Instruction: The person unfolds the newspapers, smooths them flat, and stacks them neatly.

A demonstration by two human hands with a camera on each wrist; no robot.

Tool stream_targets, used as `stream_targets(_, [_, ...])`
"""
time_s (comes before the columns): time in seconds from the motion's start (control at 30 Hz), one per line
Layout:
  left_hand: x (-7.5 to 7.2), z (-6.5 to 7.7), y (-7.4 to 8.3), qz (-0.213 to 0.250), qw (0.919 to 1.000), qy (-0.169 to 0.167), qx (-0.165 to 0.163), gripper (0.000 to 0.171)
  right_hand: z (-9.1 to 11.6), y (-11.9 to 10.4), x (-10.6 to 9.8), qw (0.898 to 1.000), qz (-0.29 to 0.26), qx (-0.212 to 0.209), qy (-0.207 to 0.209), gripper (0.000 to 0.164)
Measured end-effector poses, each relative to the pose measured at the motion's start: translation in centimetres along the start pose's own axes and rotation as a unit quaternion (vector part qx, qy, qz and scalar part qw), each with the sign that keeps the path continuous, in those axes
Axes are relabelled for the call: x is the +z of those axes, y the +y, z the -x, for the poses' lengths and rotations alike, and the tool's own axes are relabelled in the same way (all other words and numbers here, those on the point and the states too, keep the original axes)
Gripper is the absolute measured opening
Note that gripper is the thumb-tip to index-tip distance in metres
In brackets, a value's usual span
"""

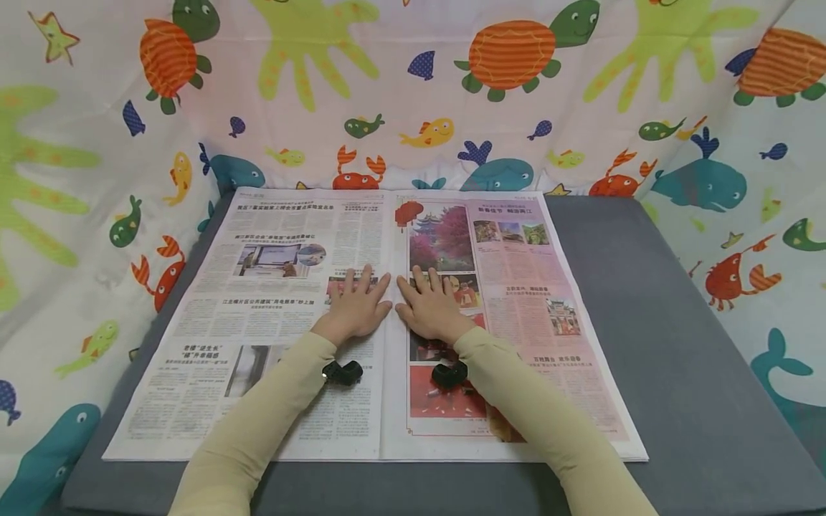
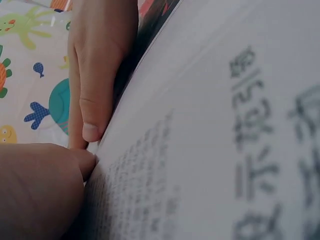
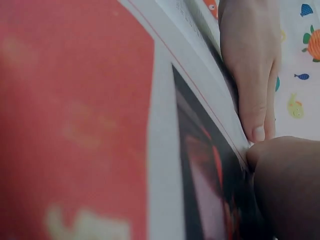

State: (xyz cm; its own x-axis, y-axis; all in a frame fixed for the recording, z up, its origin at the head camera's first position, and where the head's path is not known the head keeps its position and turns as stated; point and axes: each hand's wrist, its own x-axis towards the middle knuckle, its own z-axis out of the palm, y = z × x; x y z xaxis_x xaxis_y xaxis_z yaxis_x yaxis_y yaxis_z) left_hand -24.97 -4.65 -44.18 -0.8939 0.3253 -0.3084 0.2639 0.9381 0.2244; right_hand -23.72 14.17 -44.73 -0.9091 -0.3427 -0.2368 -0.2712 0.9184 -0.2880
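An opened newspaper [image 1: 348, 236] lies flat, its centre fold running from front to back between the two hands. My left hand [image 1: 356, 307] rests on the left page just beside the fold, fingers straight and spread. On the right page my right hand [image 1: 431, 304] lies the same way, over the colour photos. The two thumbs point towards each other across the fold, a small gap apart. In the left wrist view the left hand [image 2: 35, 187] touches the printed sheet. The right wrist view has the right hand [image 3: 290, 180] against the page near a red picture.
Under the newspaper is a dark grey table [image 1: 619, 287], showing more at the right than at the left. A white curtain [image 1: 413, 86] printed with sea animals surrounds its back and sides. Each sleeve carries a black wrist camera [image 1: 343, 373].
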Motion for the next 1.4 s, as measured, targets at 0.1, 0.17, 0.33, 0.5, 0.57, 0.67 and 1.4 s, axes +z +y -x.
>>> stream_targets(0.1, [0.1,0.2,-0.6,0.004,1.0,0.006,0.003,0.066,0.1,0.9,0.1,1.0,-0.01,0.001,0.001,0.068])
stream_targets(0.17, [0.2,0.4,-1.4,0.01,0.9999,0.013,0.005,0.066,0.3,2.1,0.2,1.0,-0.017,0.004,0.003,0.071])
stream_targets(0.33, [-0.3,0.9,-5.0,0.032,0.9987,0.036,-0.017,0.064,1.3,6.3,-0.2,0.999,-0.034,0.023,0.023,0.073])
stream_targets(0.5, [-1.7,2.0,-10.1,0.048,0.9954,0.047,-0.068,0.069,3.2,11.4,-0.7,0.996,-0.04,0.06,0.042,0.079])
stream_targets(0.57, [-2.3,2.7,-12.2,0.055,0.9931,0.049,-0.091,0.072,4.2,13.5,-1.1,0.995,-0.044,0.076,0.049,0.081])
stream_targets(0.67, [-2.9,3.8,-15.0,0.064,0.9887,0.056,-0.123,0.076,6.0,16.2,-2.1,0.992,-0.048,0.103,0.056,0.081])
stream_targets(1.4, [-3.5,6.2,-19.5,0.077,0.9792,0.07,-0.174,0.083,9.0,20.7,-2.7,0.985,-0.054,0.151,0.057,0.089])
